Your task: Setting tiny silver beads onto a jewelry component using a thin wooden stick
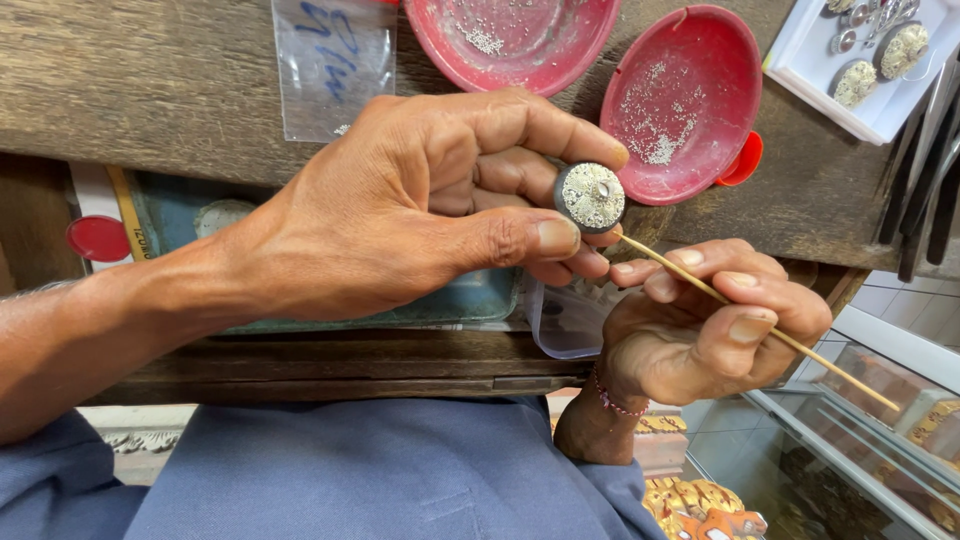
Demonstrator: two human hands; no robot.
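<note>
I see a worn wooden workbench (150, 90) spanning the top of the view, its surface rough and grey-brown. At 12 o'clock a red shallow dish (512, 40) rests on it, holding fine pale granules. At 1 o'clock a second red dish (683, 100) lies just beside the first, also dusted with granules. At 11 o'clock a clear plastic bag (332, 62) lies flat. At 2 o'clock a white tray (880, 115) holds small round metal pieces.
</note>
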